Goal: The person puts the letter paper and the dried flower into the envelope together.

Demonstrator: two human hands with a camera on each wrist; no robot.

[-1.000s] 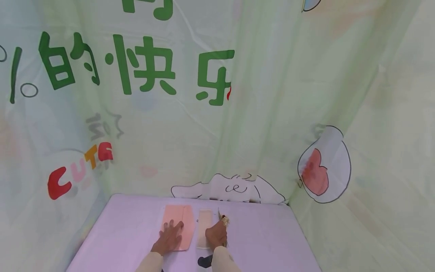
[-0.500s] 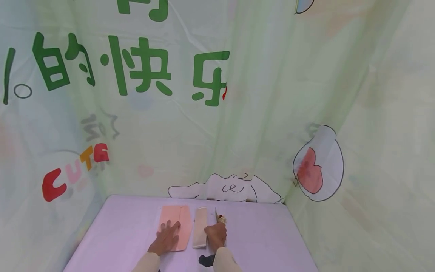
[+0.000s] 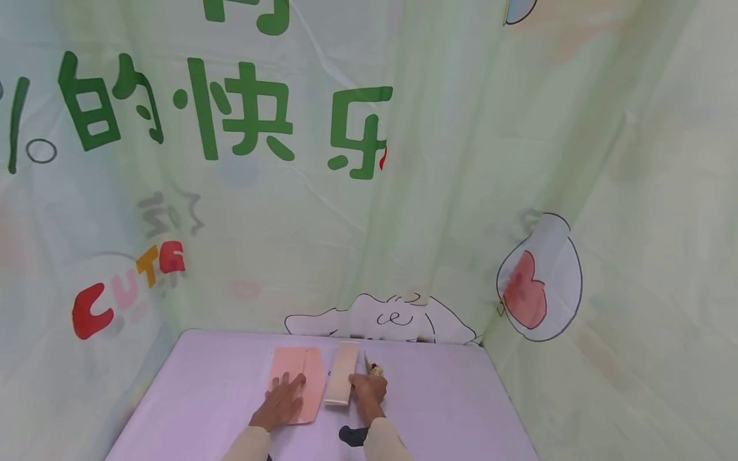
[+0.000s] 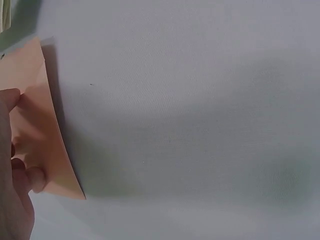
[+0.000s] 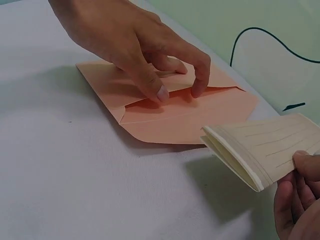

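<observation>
In the head view my left hand (image 3: 279, 402) rests with spread fingers on a pink envelope (image 3: 314, 384) lying on the table. The right wrist view shows the envelope's opening (image 5: 180, 117) facing the camera, with the left thumb and a finger at its edge. My right hand (image 3: 369, 392) pinches a folded cream sheet of lined paper (image 5: 265, 145) by its side, tilted and raised above the table beside the envelope. A small dried flower bunch (image 3: 375, 369) shows just beyond the right hand; its stems are hidden. Part of the envelope (image 4: 35, 110) appears in the left wrist view.
A dark object (image 3: 353, 436) lies near the right forearm, partly covered by the sleeve. The pale purple table (image 3: 450, 403) is enclosed by printed fabric curtains (image 3: 277, 256) at the back and both sides.
The right hand has picked up the folded paper, which lay flat beside the envelope, then tilted it and moved it slightly farther away. My left hand stays on the envelope.
</observation>
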